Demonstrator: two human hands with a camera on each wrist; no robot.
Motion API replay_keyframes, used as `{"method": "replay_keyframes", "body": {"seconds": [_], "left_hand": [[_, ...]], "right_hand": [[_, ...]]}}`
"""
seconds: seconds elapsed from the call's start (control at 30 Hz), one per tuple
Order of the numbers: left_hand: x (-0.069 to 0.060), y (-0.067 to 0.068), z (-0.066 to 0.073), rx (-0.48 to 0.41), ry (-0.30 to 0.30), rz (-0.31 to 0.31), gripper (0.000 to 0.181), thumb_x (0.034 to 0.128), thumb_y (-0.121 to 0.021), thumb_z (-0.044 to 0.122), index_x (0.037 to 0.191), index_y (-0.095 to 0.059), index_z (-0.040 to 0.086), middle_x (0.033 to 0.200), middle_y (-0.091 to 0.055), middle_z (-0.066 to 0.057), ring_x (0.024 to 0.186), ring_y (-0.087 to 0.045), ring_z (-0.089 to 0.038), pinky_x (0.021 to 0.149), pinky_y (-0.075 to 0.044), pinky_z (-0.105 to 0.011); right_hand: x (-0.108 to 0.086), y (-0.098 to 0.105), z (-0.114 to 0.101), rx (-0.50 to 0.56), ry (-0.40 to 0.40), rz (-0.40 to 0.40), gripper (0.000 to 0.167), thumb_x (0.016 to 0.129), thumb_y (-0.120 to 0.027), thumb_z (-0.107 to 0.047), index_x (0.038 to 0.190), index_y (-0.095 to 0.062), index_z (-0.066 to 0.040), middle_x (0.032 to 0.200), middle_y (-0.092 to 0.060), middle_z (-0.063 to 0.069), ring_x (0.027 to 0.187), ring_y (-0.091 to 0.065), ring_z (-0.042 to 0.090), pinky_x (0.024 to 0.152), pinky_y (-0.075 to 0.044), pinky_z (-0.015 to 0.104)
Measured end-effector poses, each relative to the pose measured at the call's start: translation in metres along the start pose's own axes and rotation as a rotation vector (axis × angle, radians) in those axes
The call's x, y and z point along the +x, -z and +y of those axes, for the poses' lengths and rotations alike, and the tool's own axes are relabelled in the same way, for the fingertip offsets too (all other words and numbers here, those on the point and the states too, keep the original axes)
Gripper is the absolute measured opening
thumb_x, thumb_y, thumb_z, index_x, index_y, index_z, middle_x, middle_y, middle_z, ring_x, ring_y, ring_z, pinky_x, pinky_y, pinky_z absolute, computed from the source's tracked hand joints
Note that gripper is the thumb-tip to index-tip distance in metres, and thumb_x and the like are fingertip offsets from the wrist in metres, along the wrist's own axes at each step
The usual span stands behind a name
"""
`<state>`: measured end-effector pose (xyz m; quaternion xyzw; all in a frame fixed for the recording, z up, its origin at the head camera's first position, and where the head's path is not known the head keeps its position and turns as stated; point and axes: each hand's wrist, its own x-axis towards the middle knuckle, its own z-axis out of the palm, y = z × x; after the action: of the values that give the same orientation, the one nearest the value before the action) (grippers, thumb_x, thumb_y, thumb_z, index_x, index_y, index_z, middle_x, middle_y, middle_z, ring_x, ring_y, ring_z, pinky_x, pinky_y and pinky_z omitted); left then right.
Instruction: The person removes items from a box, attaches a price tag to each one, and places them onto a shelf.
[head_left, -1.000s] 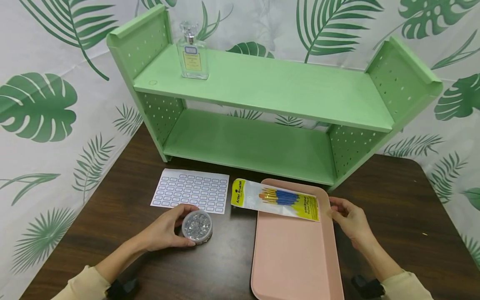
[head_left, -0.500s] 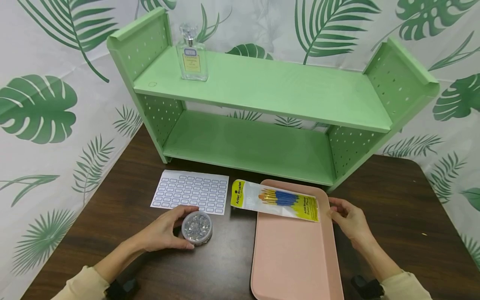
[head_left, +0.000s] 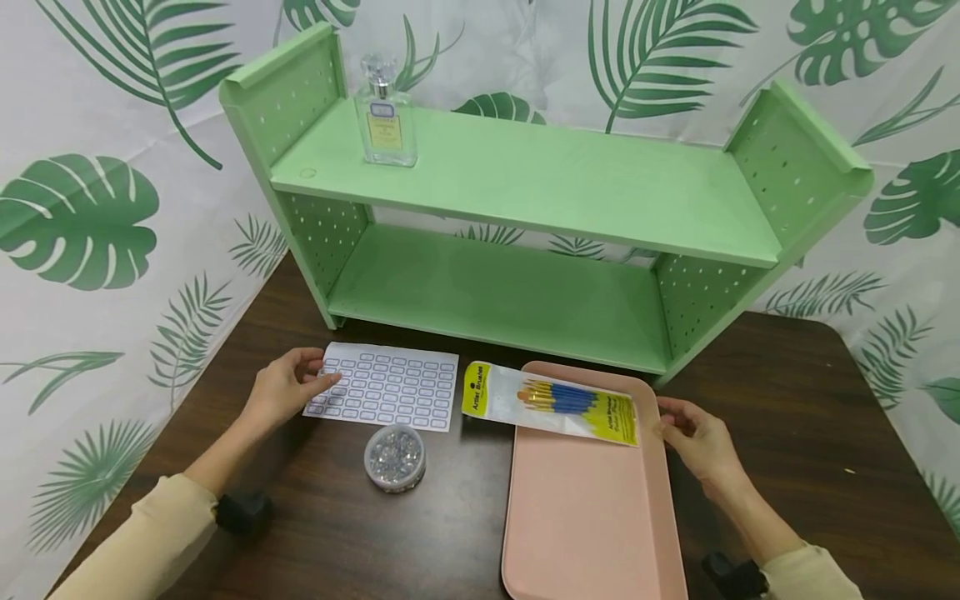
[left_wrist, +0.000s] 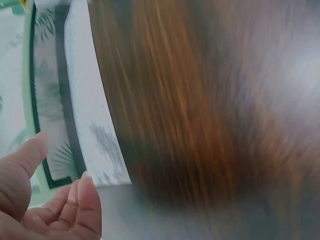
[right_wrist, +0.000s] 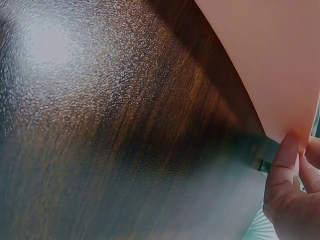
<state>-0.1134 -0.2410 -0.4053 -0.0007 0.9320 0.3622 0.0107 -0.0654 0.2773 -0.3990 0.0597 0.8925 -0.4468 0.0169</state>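
My left hand (head_left: 288, 390) is at the left edge of a white sheet of small blue-bordered labels (head_left: 390, 387). In the left wrist view the thumb stands apart from the fingers (left_wrist: 86, 207), and nothing is held between them. Just below the sheet, a round clear jar of silvery bits (head_left: 395, 458) stands on the table. With thumb and fingers, my right hand (head_left: 701, 442) pinches the right rim of a pink tray (head_left: 585, 517); the right wrist view shows the thumb on that rim. A packet of artist brushes (head_left: 551, 402) lies across the tray's far end.
A green two-tier shelf (head_left: 487, 279) stands behind these things. On its upper tier, toward the left, is a glass perfume bottle (head_left: 386, 125) with a label. The dark wooden table (head_left: 810, 433) extends to both sides, and a leaf-patterned cloth (head_left: 97, 333) hangs behind.
My left hand has let go of the jar and moved up and left to the label sheet. The jar stays where it was. My right hand keeps its hold on the tray.
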Motion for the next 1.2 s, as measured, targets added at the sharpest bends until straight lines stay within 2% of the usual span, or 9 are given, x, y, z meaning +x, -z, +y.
{"method": "replay_keyframes", "body": {"seconds": [0.13, 0.23, 0.37, 0.5, 0.73, 1.07, 1.2], "left_hand": [[0.014, 0.001, -0.004, 0.096, 0.057, -0.016, 0.063, 0.0849, -0.068, 0.033, 0.126, -0.049, -0.010, 0.116, -0.060, -0.028, 0.102, -0.059, -0.040, 0.080, -0.048, -0.050], [0.022, -0.001, -0.004, 0.160, 0.099, -0.031, 0.068, 0.0831, -0.069, 0.038, 0.128, -0.048, -0.009, 0.117, -0.058, -0.027, 0.106, -0.055, -0.042, 0.080, -0.045, -0.053], [0.027, -0.003, -0.004, 0.208, 0.160, -0.066, 0.073, 0.0813, -0.069, 0.044, 0.130, -0.046, -0.006, 0.118, -0.053, -0.025, 0.103, -0.053, -0.040, 0.075, -0.044, -0.052], [0.029, -0.006, -0.003, 0.220, 0.192, -0.083, 0.072, 0.0807, -0.070, 0.043, 0.129, -0.046, -0.005, 0.116, -0.050, -0.024, 0.099, -0.052, -0.038, 0.074, -0.043, -0.052], [0.031, -0.008, -0.003, 0.218, 0.204, -0.075, 0.060, 0.0813, -0.070, 0.037, 0.122, -0.050, -0.003, 0.115, -0.049, -0.024, 0.100, -0.051, -0.039, 0.075, -0.042, -0.055], [0.031, -0.010, -0.006, 0.177, 0.207, -0.045, 0.056, 0.0808, -0.072, 0.033, 0.117, -0.050, -0.003, 0.114, -0.056, -0.023, 0.100, -0.055, -0.038, 0.073, -0.043, -0.050], [0.030, -0.010, -0.004, 0.158, 0.200, -0.032, 0.056, 0.0804, -0.073, 0.031, 0.117, -0.048, -0.004, 0.111, -0.057, -0.023, 0.096, -0.056, -0.037, 0.071, -0.043, -0.047]], "right_hand": [[0.001, 0.000, 0.001, 0.009, 0.008, 0.004, 0.035, 0.091, -0.052, 0.003, 0.124, -0.049, 0.013, 0.093, -0.056, 0.013, 0.074, -0.050, -0.002, 0.064, -0.052, 0.017], [0.001, -0.001, 0.002, 0.017, 0.010, 0.004, 0.035, 0.091, -0.052, 0.003, 0.124, -0.049, 0.013, 0.093, -0.056, 0.013, 0.074, -0.051, -0.002, 0.064, -0.052, 0.017], [0.000, -0.002, 0.003, 0.019, 0.005, 0.003, 0.035, 0.092, -0.052, 0.003, 0.124, -0.049, 0.013, 0.093, -0.056, 0.013, 0.074, -0.050, -0.002, 0.064, -0.052, 0.017], [0.000, -0.001, 0.002, 0.024, 0.003, 0.004, 0.035, 0.091, -0.052, 0.003, 0.124, -0.049, 0.013, 0.092, -0.056, 0.012, 0.074, -0.050, -0.002, 0.064, -0.052, 0.017], [0.001, -0.001, 0.001, 0.018, -0.001, 0.007, 0.035, 0.091, -0.053, 0.004, 0.124, -0.050, 0.013, 0.092, -0.055, 0.011, 0.074, -0.050, -0.002, 0.064, -0.052, 0.018], [-0.001, 0.000, 0.001, -0.028, -0.030, -0.004, 0.038, 0.093, -0.056, -0.005, 0.126, -0.049, 0.012, 0.096, -0.057, 0.016, 0.075, -0.051, -0.003, 0.066, -0.052, 0.017], [-0.005, 0.002, -0.003, -0.052, 0.009, 0.093, 0.035, 0.093, -0.057, -0.009, 0.123, -0.052, 0.010, 0.092, -0.058, 0.010, 0.072, -0.052, -0.004, 0.064, -0.053, 0.017]]}}
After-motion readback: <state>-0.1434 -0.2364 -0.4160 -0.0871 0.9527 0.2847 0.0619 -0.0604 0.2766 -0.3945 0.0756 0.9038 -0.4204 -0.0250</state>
